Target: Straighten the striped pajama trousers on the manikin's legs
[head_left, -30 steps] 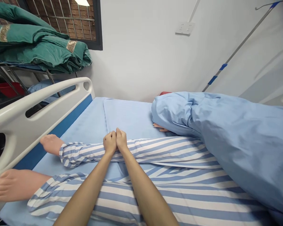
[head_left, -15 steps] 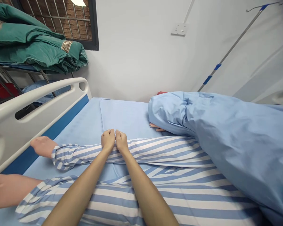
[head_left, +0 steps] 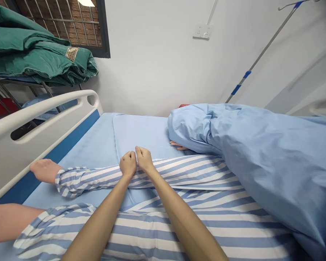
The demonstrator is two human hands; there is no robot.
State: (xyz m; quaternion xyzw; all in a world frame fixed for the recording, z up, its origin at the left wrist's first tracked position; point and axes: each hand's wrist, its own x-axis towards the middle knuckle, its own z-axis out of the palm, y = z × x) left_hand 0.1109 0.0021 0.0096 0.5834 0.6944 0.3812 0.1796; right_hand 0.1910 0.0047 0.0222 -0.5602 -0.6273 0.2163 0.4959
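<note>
My left hand is closed in a fist over the shin of the far leg of a lying figure. Close beside it, my right hand is also curled into a fist, a little higher in the picture. No object or gathered cloth shows in either hand; the palms and finger ends are hidden. The far leg wears a blue-and-white striped trouser leg. The near striped trouser leg passes under my forearms. A far foot and a near foot are bare.
A blue quilt covers the figure on the right; fingertips show under its edge. At the left stands a white bed end board. Beyond are folded green bedding, a drip pole and a wall socket.
Both fists have shifted slightly right along the far leg. My right fist has tilted and now sits a bit higher than the left. The whole view has drifted slightly left.
</note>
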